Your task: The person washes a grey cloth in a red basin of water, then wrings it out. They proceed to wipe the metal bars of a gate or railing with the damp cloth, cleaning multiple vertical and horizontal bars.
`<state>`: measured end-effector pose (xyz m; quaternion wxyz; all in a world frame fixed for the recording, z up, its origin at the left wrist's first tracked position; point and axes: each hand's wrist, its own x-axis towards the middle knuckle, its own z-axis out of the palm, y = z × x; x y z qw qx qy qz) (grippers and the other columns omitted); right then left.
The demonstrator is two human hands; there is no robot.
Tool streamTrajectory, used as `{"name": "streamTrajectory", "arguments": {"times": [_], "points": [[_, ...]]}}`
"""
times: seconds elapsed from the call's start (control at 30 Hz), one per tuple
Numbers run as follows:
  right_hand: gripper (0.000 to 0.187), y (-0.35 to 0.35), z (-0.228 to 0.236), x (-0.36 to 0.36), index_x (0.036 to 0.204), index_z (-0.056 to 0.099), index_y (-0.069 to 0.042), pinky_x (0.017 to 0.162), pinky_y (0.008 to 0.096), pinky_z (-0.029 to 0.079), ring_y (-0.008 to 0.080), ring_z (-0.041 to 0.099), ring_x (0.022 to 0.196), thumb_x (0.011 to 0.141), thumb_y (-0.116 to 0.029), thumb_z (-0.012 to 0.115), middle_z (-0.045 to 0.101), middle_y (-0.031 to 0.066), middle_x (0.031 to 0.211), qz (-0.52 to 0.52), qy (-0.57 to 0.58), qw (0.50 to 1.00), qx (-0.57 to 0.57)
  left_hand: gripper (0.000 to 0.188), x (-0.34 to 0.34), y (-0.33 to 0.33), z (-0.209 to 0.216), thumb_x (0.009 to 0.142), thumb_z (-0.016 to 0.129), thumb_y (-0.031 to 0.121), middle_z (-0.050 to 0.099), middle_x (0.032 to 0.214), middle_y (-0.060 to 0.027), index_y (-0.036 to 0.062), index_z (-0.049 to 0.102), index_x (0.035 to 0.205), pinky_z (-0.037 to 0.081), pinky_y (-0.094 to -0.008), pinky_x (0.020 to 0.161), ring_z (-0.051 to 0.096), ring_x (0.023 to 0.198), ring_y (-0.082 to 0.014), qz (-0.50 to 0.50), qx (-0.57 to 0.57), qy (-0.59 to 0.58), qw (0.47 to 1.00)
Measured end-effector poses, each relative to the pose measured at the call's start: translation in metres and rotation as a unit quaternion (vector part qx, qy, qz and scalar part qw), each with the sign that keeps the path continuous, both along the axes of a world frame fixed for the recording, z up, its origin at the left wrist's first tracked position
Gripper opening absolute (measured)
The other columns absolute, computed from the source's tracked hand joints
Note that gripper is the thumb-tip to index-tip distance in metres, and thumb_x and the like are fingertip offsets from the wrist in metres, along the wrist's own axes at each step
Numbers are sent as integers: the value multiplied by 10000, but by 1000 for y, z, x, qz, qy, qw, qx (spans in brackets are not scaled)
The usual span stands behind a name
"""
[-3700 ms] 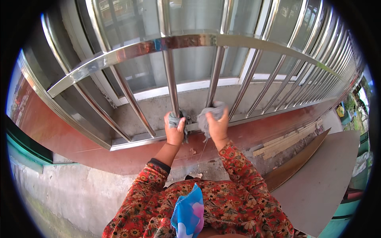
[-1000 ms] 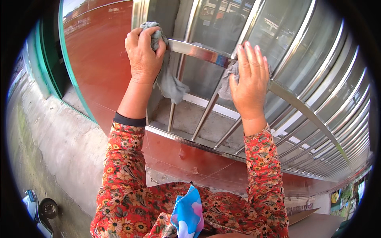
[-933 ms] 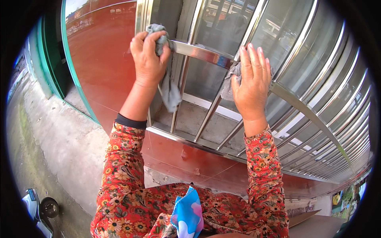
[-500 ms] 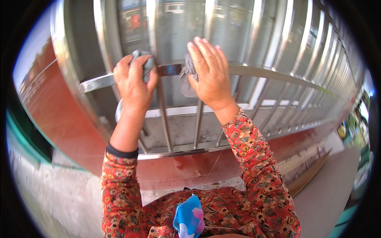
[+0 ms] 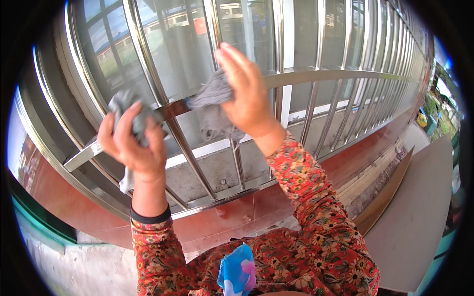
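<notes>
My left hand (image 5: 132,143), slightly blurred, has its fingers curled round a bunched grey cloth (image 5: 127,101) at the left end of a flat metal crossbar (image 5: 306,76). With fingers stretched upward, my right hand (image 5: 249,98) holds a second, darker grey cloth (image 5: 210,101) against the same crossbar. That cloth drapes over the bar and hangs below it; my palm hides part of it. Between the two cloths a brownish stretch of the bar shows. Shiny upright bars (image 5: 145,54) of a window grille cross behind both hands.
Behind the grille are glass panes with reflections and a grey sill (image 5: 256,165). A reddish ledge (image 5: 232,219) runs beneath. At the right lean a large grey board (image 5: 419,212) and a brown plank (image 5: 387,190). A green frame (image 5: 37,224) stands at the lower left.
My left hand and its cloth have moved left and down, away from the right hand. The right hand has shifted slightly left with its cloth. The view has turned and tilted.
</notes>
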<state>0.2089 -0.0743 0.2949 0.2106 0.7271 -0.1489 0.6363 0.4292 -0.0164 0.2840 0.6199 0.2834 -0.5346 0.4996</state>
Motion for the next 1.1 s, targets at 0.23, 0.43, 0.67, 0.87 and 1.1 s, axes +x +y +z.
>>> {"name": "streamTrajectory", "arguments": {"times": [0.23, 0.43, 0.67, 0.87, 1.1], "points": [[491, -31, 55, -53, 1134, 526, -20, 955, 429, 436, 359, 470, 1145, 685, 7, 720, 492, 169, 1191, -12, -50, 992, -113, 276, -70, -20, 36, 835, 675, 171, 622, 961, -129, 86, 623, 1093, 483, -404, 795, 600, 913, -310, 27, 246, -73, 966], [266, -42, 77, -36, 937, 592, 35, 789, 415, 490, 377, 616, 859, 849, -216, 579, 655, 204, 902, -201, 212, 935, 204, 209, -80, -28, 46, 950, 542, 263, 638, 771, -180, 55, 530, 967, 478, -494, 660, 619, 750, -399, 51, 323, -63, 943], [387, -27, 77, -52, 983, 602, 49, 757, 418, 485, 386, 619, 814, 825, -291, 504, 657, 246, 898, 6, 303, 884, 356, 230, -76, -30, 47, 936, 540, 283, 625, 721, -170, 57, 513, 906, 489, -490, 636, 618, 716, -392, 53, 346, -79, 933], [412, 4, 48, -56, 1071, 537, -17, 784, 454, 481, 407, 586, 885, 724, -191, 677, 621, 190, 949, -80, 247, 945, 199, 211, -76, -31, 47, 925, 539, 254, 623, 749, -154, 55, 499, 870, 505, -481, 642, 629, 720, -363, 28, 337, -76, 938], [567, 31, -26, -63, 1200, 537, -6, 1002, 476, 411, 392, 534, 1123, 645, 5, 653, 558, 184, 1190, -91, 200, 975, -32, 208, -79, -34, 43, 905, 550, 242, 624, 729, -155, 49, 507, 842, 502, -477, 652, 628, 721, -357, 23, 324, -54, 944]]}}
